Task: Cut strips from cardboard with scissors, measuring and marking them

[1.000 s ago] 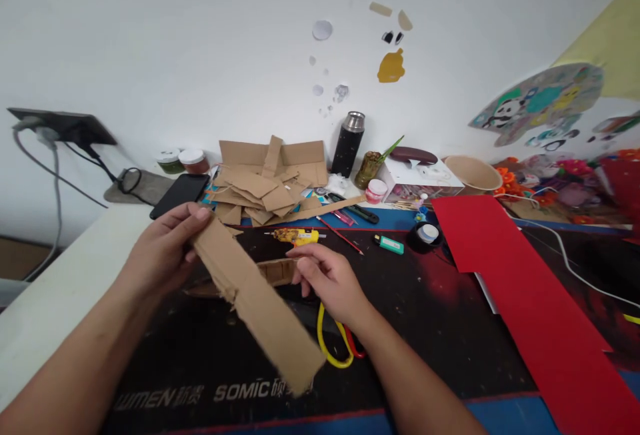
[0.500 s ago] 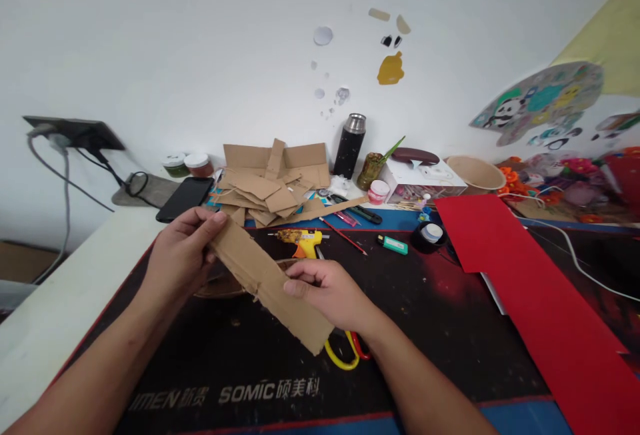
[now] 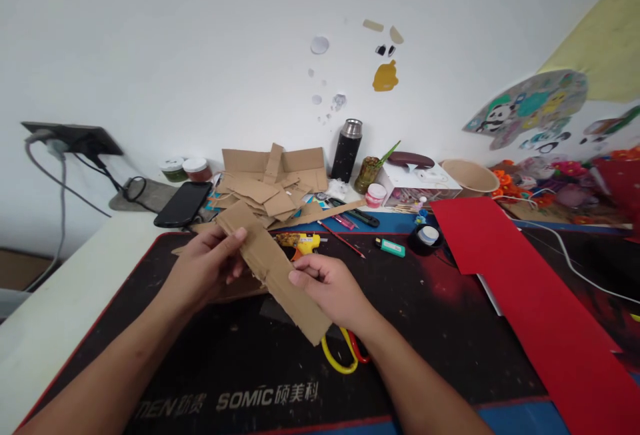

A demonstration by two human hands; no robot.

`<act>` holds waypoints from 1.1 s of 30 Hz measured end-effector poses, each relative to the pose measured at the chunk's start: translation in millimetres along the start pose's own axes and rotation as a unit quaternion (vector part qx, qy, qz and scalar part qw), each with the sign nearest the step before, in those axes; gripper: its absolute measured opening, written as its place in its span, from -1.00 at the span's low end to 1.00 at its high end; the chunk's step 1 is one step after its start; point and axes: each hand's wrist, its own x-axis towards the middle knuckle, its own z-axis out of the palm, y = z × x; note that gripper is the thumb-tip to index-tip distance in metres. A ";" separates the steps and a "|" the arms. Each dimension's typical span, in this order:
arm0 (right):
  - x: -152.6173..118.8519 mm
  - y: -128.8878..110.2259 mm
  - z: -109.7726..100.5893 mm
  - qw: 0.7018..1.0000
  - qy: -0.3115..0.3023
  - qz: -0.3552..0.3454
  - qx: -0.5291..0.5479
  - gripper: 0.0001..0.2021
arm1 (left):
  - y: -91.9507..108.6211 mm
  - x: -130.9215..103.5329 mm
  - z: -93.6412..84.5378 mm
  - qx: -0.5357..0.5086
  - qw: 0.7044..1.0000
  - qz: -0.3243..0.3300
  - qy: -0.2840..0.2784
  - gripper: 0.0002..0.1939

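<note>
A long cardboard strip [image 3: 273, 268] with a ragged lower edge is held slantwise above the black desk mat [image 3: 235, 361]. My left hand [image 3: 213, 261] pinches its upper left part, thumb on the near face. Further down, my right hand [image 3: 327, 285] grips the strip's right edge between thumb and fingers. Behind the strip lies another piece of brown cardboard [image 3: 240, 291], mostly hidden. A yellow hot glue gun [image 3: 303, 243] rests just beyond the strip, partly covered. Below my right hand show the yellow and red handles of scissors [image 3: 340, 361]; their blades are hidden.
Cardboard scraps [image 3: 270, 188] are piled against the wall. Near them stand a black thermos [image 3: 347, 151] and a phone [image 3: 183, 205]. A red pencil [image 3: 343, 239], a green lighter [image 3: 390, 247] and a black utility knife [image 3: 363, 213] lie behind my hands. Red sheets [image 3: 520, 281] cover the right side.
My left hand has moved along the strip, away from its upper end, which now sticks out past the thumb. The right hand stays in nearly the same place on it.
</note>
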 end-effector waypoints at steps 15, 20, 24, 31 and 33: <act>-2.8 -11.8 -7.5 0.994 -0.019 0.073 0.084 -0.48 | 8.2 10.0 -7.5 -0.075 0.992 0.072 0.068 -0.58; 0.5 -9.0 -9.8 0.995 -0.022 0.071 0.069 -0.50 | 8.4 13.5 -12.9 -0.076 0.994 0.060 0.054 -0.60; 3.8 -7.3 -11.7 0.999 -0.003 0.043 0.008 -0.57 | 20.4 11.5 -22.5 0.052 0.967 0.209 0.134 -0.50; -2.5 -13.2 -3.2 0.997 -0.030 0.016 -0.063 -0.74 | 23.2 6.2 -29.0 0.506 0.779 0.368 -0.042 -0.68; -1.9 -14.2 -2.6 0.998 -0.024 0.020 -0.058 -0.71 | 17.6 9.3 -29.5 0.518 0.786 0.323 -0.100 -0.78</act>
